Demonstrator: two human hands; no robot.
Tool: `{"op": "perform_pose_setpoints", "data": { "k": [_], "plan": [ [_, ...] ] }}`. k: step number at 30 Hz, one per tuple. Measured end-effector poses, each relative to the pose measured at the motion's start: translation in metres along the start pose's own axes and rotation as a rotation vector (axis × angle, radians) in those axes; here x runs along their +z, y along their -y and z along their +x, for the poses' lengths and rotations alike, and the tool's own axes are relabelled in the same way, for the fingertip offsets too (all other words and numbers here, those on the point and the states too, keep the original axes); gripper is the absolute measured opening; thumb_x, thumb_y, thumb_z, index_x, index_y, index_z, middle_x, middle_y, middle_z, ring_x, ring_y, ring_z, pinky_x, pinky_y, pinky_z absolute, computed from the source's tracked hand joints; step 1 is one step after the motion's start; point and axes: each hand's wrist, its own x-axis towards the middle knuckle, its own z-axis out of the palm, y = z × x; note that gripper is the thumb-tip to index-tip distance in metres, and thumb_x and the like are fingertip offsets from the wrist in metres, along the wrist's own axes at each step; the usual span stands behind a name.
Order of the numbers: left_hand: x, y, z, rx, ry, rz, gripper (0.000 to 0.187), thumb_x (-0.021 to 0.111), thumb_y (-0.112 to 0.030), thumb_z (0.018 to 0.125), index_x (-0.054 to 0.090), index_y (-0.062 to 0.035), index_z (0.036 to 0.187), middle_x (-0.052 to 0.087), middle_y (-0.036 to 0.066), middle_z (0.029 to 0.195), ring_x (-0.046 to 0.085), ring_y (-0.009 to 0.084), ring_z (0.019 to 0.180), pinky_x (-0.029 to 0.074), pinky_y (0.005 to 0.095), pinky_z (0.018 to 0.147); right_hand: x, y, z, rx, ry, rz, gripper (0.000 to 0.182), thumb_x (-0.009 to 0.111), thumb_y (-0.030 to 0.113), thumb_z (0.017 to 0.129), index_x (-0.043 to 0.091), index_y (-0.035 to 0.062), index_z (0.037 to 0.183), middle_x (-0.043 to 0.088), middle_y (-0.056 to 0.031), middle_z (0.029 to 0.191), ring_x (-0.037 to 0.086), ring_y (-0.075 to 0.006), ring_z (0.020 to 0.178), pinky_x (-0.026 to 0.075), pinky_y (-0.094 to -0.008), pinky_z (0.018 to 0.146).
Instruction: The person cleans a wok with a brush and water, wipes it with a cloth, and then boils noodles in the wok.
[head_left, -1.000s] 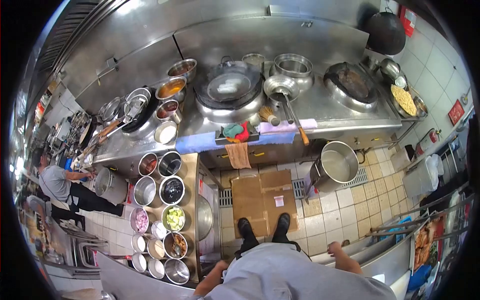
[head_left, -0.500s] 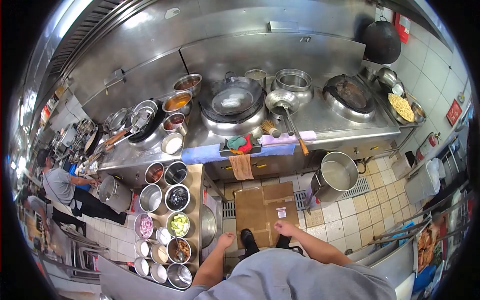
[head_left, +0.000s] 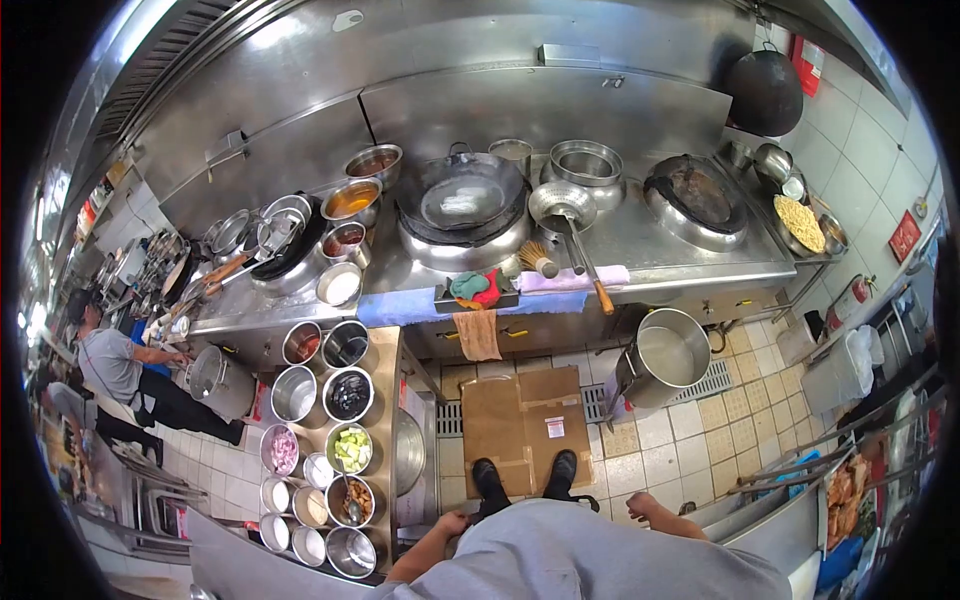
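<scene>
My left hand hangs low beside my body, fingers curled, with nothing seen in it. It is nearest the prep counter with its rows of steel pots. Out to my other side, my right hand hangs over the tiled floor, loosely bent, its fingers slightly apart and holding nothing. Close to the left hand stand a pot of brown food pieces with a spoon in it, a pot of chopped green vegetable and an empty-looking steel pot. Both my feet are on a flattened cardboard sheet.
Ahead runs a steel range with a wok, a strainer and a bamboo brush. A tall stockpot stands on the floor to the right. At far left, a co-worker leans toward another large pot.
Both hands have come back toward my body; the right one has also swung outward to the right. Both feet now show on the cardboard. The view has shifted slightly.
</scene>
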Motion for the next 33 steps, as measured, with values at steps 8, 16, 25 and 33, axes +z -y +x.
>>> {"op": "perform_pose_setpoints", "data": {
  "k": [8,16,25,33],
  "plan": [
    [-0.022,0.033,0.047,-0.056,-0.039,-0.028,0.038,0.044,-0.039,0.076,0.060,-0.0113,0.098,0.059,0.012,0.100,0.055,0.0285,0.094,0.043,0.0353,0.081,0.018,0.062,0.038,-0.393,0.027,-0.178,0.022,0.044,0.022,0.079,0.055,0.0031,0.083,0.059,-0.0093,0.069,0.059,-0.0182,0.058,0.046,-0.0326,0.045],
    [-0.045,-0.056,0.034,0.079,-0.158,-0.188,0.037,0.048,-0.039,0.078,0.060,-0.0077,0.095,0.060,0.012,0.095,0.056,0.0266,0.091,0.044,0.0334,0.080,0.014,0.141,0.026,-0.585,-0.153,-0.033,0.021,0.046,0.022,0.077,0.058,0.0045,0.080,0.058,-0.0089,0.061,0.056,-0.0174,0.051,0.044,-0.0301,0.047],
    [-0.012,-0.018,0.028,0.127,-0.025,-0.155,0.036,0.053,-0.036,0.078,0.060,-0.0074,0.098,0.060,0.013,0.095,0.057,0.0261,0.088,0.044,0.0344,0.079,0.016,0.081,0.018,-0.228,0.062,0.002,0.021,0.050,0.023,0.077,0.055,0.0058,0.087,0.058,-0.0067,0.069,0.056,-0.0153,0.055,0.043,-0.0284,0.041],
    [-0.012,0.013,-0.003,-0.059,-0.133,-0.054,0.031,0.053,-0.033,0.077,0.061,-0.0069,0.091,0.063,0.010,0.076,0.060,0.0225,0.070,0.047,0.0339,0.066,0.016,0.064,-0.017,-0.089,-0.014,0.077,0.028,0.045,0.026,0.077,0.058,0.0035,0.085,0.058,-0.0093,0.061,0.054,-0.0174,0.047,0.045,-0.0300,0.041]
  ]
}}
